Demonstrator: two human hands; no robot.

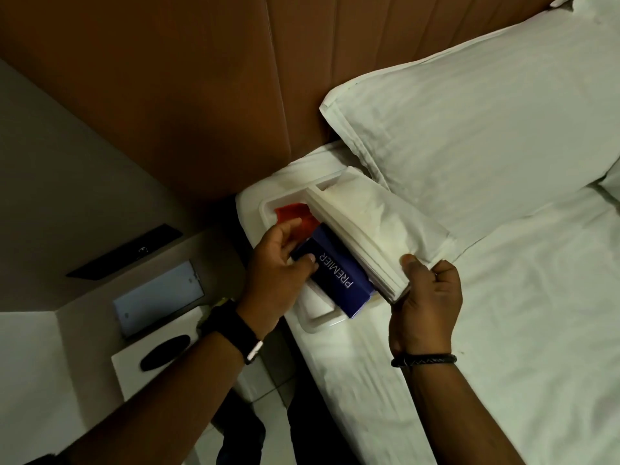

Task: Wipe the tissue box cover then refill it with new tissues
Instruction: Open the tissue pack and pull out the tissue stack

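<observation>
A white tray [265, 209] lies on the bed's near corner. In it sits a dark blue tissue carton marked PREMIER [339, 276], with a red item [295, 214] behind it. My left hand [278, 260] grips the carton's near end. My right hand [426, 297] pinches the corner of a thick stack of white tissues [365, 229], lifted and tilted just right of the carton. The white tissue box cover [154, 360], with a dark oval slot on top, stands on the bedside table at lower left, apart from both hands.
A white pillow [486, 129] fills the upper right, over the white bed sheet [520, 330]. A brown padded headboard [201, 95] runs behind. On the bedside table are a clear card stand [157, 297] and a black remote [127, 250]. Tiled floor shows below.
</observation>
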